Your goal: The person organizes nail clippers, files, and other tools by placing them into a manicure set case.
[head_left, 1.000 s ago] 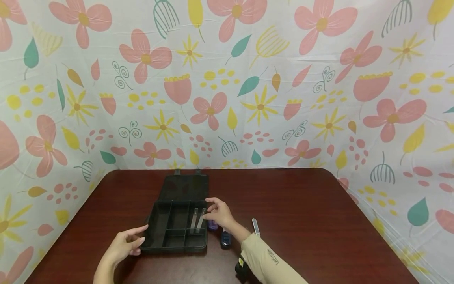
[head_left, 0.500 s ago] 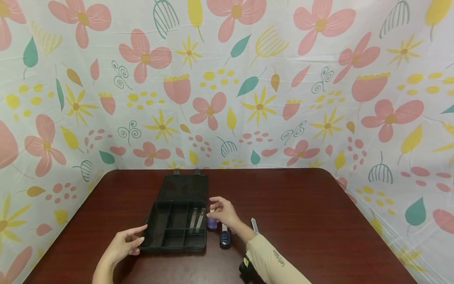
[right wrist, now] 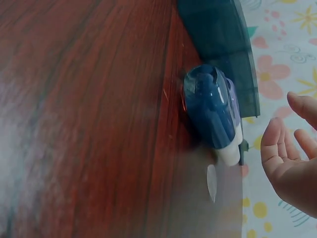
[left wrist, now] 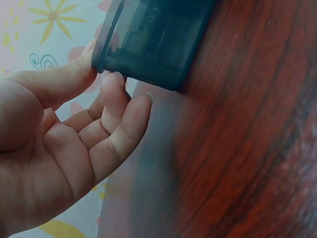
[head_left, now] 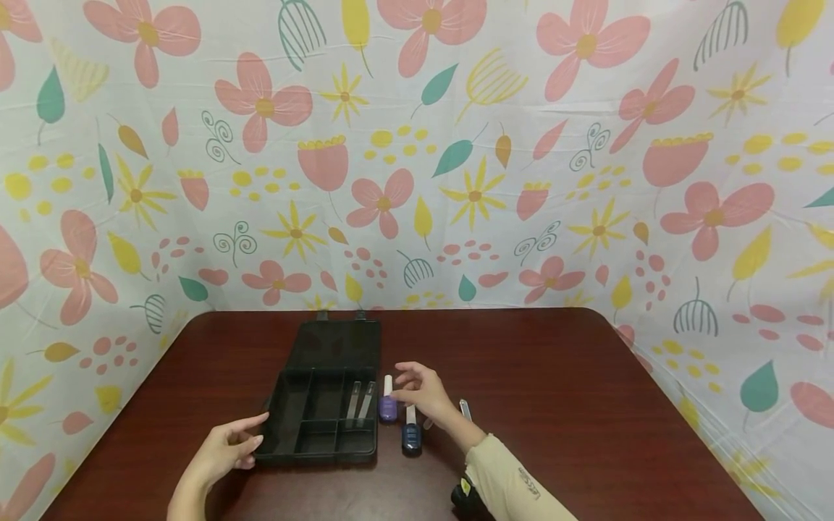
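Where it stands just right of the open black case (head_left: 316,459), a purple bottle (head_left: 388,410) should handle as light, stiff, slick and perhaps breakable, best held by its white cap (head_left: 388,385), which points straight up along a vertical long axis. A right hand (head_left: 423,391) hovers beside it, grip wide and empty. A left hand (head_left: 224,445) pinches the case's left rim; off its front right corner stands a navy bottle (head_left: 412,440).
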A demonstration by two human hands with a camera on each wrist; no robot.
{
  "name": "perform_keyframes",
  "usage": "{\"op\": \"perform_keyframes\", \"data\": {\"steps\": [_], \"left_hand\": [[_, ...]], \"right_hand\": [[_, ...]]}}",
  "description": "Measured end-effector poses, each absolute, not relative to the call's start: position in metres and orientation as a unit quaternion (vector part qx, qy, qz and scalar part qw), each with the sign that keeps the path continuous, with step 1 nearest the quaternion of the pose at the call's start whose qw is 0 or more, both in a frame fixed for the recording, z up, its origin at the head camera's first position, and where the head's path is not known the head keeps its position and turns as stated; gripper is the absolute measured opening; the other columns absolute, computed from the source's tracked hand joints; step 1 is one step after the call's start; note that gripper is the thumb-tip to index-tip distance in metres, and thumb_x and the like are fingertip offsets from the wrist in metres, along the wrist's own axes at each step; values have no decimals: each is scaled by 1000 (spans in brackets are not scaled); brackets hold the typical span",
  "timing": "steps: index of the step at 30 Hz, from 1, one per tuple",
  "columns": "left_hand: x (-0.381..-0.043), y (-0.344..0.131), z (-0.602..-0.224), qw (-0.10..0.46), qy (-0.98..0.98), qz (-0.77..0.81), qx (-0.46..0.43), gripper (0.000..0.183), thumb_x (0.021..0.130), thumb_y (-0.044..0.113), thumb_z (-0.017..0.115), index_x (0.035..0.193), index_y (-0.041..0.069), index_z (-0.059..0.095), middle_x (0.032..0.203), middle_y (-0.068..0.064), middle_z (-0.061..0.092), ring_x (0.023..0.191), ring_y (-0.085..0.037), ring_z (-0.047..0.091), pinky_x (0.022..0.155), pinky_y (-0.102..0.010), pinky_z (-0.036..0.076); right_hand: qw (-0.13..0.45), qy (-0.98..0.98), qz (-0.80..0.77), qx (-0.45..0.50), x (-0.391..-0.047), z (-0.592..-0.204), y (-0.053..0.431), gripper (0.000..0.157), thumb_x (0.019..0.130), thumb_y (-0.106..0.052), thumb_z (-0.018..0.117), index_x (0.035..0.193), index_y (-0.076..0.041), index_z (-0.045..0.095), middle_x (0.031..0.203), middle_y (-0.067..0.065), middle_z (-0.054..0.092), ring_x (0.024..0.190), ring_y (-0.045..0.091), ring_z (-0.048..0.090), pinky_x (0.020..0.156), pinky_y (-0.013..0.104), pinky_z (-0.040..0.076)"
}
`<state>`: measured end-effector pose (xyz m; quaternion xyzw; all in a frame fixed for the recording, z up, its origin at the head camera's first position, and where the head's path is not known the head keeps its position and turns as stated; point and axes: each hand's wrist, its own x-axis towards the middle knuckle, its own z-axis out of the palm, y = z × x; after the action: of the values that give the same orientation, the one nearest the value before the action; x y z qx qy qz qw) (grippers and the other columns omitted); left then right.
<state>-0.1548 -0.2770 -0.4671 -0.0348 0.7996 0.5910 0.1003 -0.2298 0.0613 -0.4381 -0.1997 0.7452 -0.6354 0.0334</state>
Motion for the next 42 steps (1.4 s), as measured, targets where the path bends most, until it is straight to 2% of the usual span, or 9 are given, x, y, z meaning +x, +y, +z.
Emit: {"op": "perform_keyframes", "data": {"steps": [4, 6, 8, 11, 18, 28, 34, 38, 42], "left_hand": [[-154, -277, -467, 104, 798, 592, -36, 49, 87, 6, 58, 129, -9, 39, 70, -6, 49, 58, -17, 53, 60, -33, 52], [-154, -277, -467, 104, 798, 592, -38, 49, 87, 6, 58, 129, -8, 39, 70, -6, 49, 58, -17, 53, 60, -33, 52], [-154, -277, -467, 103, 799, 591, -38, 49, 87, 6, 57, 130, -8, 39, 71, -7, 49, 59, -17, 53, 60, -33, 52], [-154, -277, -468, 102, 800, 590, -37, 48, 87, 5, 57, 130, -8, 39, 72, -7, 49, 59, -18, 53, 60, -33, 52], [-153, -276, -467, 99, 803, 586, -40, 48, 87, 5, 57, 130, -8, 39, 71, -7, 49, 58, -18, 53, 60, -34, 52], [-153, -276, -466, 95, 804, 587, -34, 49, 86, 5, 58, 129, -9, 39, 69, -6, 48, 58, -18, 54, 60, -35, 52], [-153, -276, -466, 94, 803, 587, -34, 49, 86, 5, 59, 128, -10, 39, 68, -6, 48, 58, -18, 54, 60, -35, 52], [-153, -276, -466, 92, 804, 587, -35, 48, 86, 4, 58, 128, -10, 39, 68, -6, 47, 57, -18, 54, 60, -35, 52], [-153, -275, -466, 91, 805, 585, -34, 48, 86, 3, 58, 128, -9, 39, 68, -6, 47, 57, -17, 54, 60, -34, 52]], "right_hand": [[31, 749, -632, -197, -229, -438, 67, 40, 73, 12, 63, 111, 14, 51, 94, 34, 51, 76, 37, 55, 56, 35, 50], [31, 750, -631, -195, -228, -439, 70, 40, 73, 12, 63, 111, 13, 51, 94, 34, 51, 76, 35, 55, 56, 25, 48], [29, 751, -629, -197, -227, -439, 74, 40, 73, 12, 63, 111, 14, 51, 94, 34, 51, 75, 34, 54, 55, 20, 46], [27, 752, -627, -200, -225, -438, 78, 40, 72, 12, 63, 110, 15, 51, 92, 33, 52, 72, 30, 54, 53, 20, 45], [15, 764, -613, -202, -221, -437, 87, 40, 70, 12, 65, 108, 14, 52, 87, 18, 56, 69, 25, 54, 53, 18, 44], [-6, 777, -592, -211, -217, -438, 103, 40, 69, 12, 66, 107, 13, 53, 87, 23, 55, 69, 19, 55, 57, 20, 45], [-6, 784, -582, -215, -216, -438, 117, 41, 70, 11, 67, 109, 13, 52, 88, 21, 55, 70, 24, 55, 54, 21, 45], [5, 785, -585, -204, -220, -442, 125, 41, 71, 12, 67, 109, 13, 52, 89, 22, 55, 72, 26, 55, 57, 21, 45], [2, 785, -586, -203, -228, -456, 135, 43, 70, 10, 69, 109, 13, 52, 90, 24, 55, 70, 21, 54, 59, 21, 45]]}}
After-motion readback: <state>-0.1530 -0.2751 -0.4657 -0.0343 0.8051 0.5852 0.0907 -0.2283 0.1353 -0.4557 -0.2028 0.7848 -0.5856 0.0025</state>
